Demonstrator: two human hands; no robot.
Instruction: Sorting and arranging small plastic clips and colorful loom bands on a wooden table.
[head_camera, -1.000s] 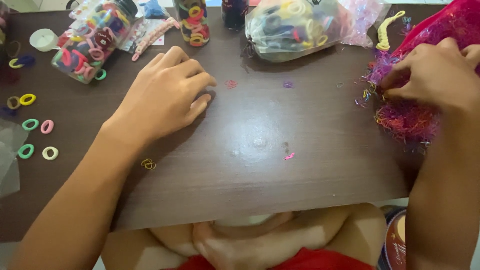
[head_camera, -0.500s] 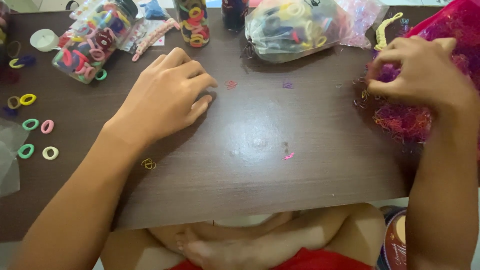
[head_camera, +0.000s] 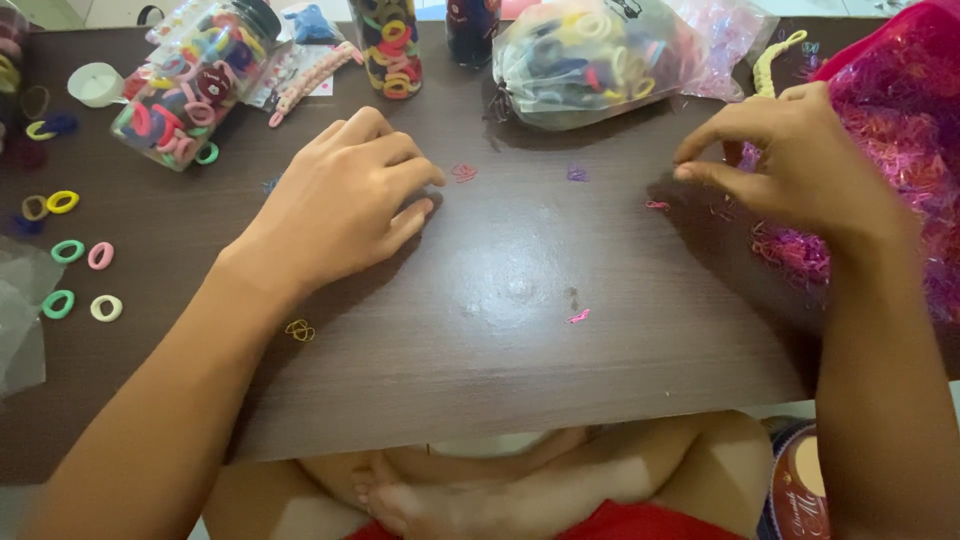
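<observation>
My left hand (head_camera: 340, 205) rests palm down on the dark brown table (head_camera: 500, 380), fingers loosely curled and holding nothing. A tiny red elastic band (head_camera: 463, 172) lies just past its fingertips. My right hand (head_camera: 800, 165) hovers over the table's right side with thumb and forefinger pinched together; whether a band is between them cannot be seen. A small pink band (head_camera: 657, 205) lies just below those fingertips. Behind that hand, a heap of tiny pink and purple elastic bands (head_camera: 900, 150) spills from a red container (head_camera: 940, 20).
Loose bands lie on the table: purple (head_camera: 577, 174), pink (head_camera: 578, 317), yellow (head_camera: 299, 330). At the back are a tipped jar of coloured hair ties (head_camera: 190, 85), an upright jar (head_camera: 385, 45) and a clear bag of ties (head_camera: 590, 60). Ring-shaped hair ties (head_camera: 70, 250) lie at the left.
My right hand has lifted out of the pink heap and moved left over the bare table, fingertips pinched. My left hand has stayed in place.
</observation>
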